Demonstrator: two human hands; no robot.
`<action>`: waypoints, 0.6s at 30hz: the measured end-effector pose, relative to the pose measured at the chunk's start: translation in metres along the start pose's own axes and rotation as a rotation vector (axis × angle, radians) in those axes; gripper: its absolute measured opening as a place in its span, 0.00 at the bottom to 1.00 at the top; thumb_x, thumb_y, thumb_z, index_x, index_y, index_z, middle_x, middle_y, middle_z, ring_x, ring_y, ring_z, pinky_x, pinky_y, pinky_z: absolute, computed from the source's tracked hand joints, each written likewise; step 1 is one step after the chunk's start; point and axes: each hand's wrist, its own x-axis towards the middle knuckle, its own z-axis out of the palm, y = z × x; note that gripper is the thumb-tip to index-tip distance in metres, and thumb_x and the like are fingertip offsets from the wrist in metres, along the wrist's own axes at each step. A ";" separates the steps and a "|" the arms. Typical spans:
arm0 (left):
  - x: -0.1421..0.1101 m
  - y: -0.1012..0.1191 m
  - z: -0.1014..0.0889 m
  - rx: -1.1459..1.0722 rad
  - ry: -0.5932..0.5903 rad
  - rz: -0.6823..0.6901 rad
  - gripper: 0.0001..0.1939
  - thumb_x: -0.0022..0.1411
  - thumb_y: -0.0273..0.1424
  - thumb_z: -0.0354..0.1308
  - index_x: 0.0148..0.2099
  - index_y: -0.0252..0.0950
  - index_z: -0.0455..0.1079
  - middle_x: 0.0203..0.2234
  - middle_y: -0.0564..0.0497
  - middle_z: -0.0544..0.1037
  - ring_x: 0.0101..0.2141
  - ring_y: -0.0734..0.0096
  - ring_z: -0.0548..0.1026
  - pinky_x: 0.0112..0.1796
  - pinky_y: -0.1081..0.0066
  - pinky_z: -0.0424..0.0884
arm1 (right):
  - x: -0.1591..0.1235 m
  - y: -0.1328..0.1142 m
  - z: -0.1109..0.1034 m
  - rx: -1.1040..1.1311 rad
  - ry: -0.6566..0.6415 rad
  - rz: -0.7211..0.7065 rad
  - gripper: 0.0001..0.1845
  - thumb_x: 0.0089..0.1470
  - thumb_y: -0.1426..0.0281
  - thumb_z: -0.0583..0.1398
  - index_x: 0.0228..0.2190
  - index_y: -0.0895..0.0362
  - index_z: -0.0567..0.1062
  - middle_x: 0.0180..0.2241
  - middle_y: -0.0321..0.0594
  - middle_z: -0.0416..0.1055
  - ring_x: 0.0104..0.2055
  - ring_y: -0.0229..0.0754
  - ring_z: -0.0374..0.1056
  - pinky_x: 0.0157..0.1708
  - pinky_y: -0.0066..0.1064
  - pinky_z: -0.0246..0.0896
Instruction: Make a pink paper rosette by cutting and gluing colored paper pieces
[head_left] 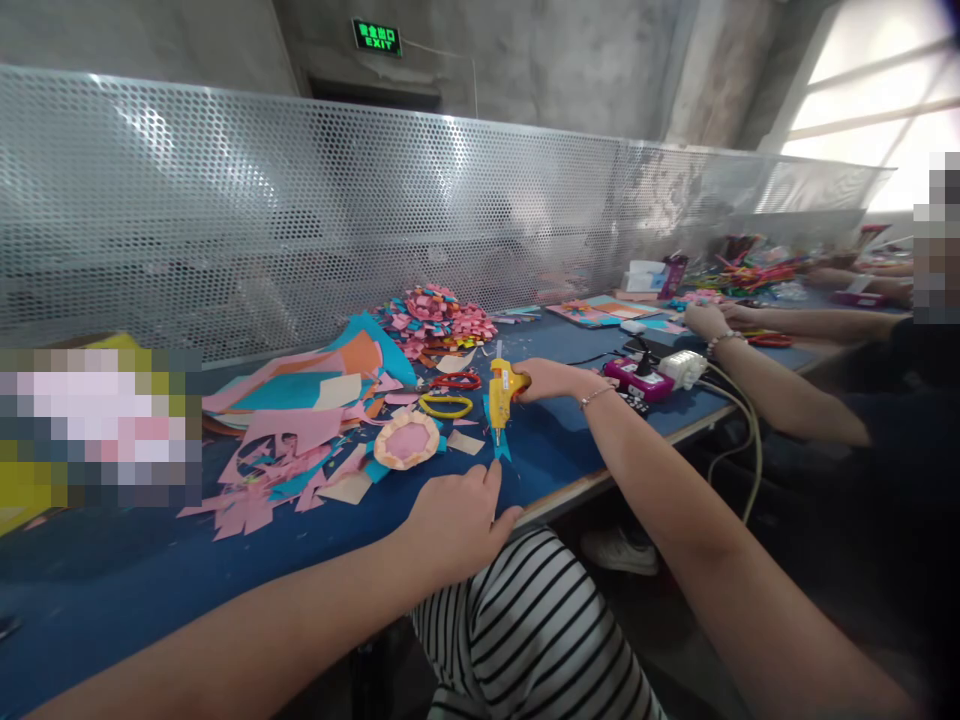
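Observation:
My right hand (551, 380) is wrapped round the handle of a yellow hot glue gun (500, 395). The gun points down, its nozzle over a small blue paper strip (502, 450) on the table. My left hand (461, 515) rests at the table's front edge, palm down, thumb and index finger apart. Its index fingertip touches the near end of that strip or lies just beside it. A round pink paper piece with a pleated cream rim (406, 440) lies left of the gun. Close by are yellow-handled scissors (445, 406) and a red handle loop (456, 380).
Pink and blue scraps (277, 465) and coloured sheets (300, 385) cover the left. A scrap heap (435, 320) sits by the perforated metal screen (300, 210). At right are a purple power strip (641, 378), cables and a co-worker's hands (709, 322).

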 end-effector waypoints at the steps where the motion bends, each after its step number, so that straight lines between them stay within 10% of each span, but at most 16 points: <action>1: 0.000 0.000 0.000 0.002 -0.005 -0.001 0.31 0.63 0.44 0.35 0.60 0.30 0.55 0.40 0.39 0.73 0.37 0.55 0.74 0.32 0.61 0.69 | 0.000 0.001 0.001 -0.007 0.004 0.001 0.10 0.40 0.67 0.58 0.27 0.58 0.66 0.28 0.37 0.68 0.27 0.35 0.60 0.25 0.26 0.48; 18: -0.001 0.000 0.000 0.013 0.006 0.011 0.31 0.63 0.44 0.34 0.60 0.30 0.55 0.39 0.39 0.73 0.35 0.58 0.74 0.31 0.64 0.68 | 0.000 0.006 -0.004 -0.092 0.058 0.042 0.11 0.44 0.67 0.58 0.32 0.59 0.68 0.34 0.43 0.70 0.33 0.40 0.64 0.29 0.26 0.50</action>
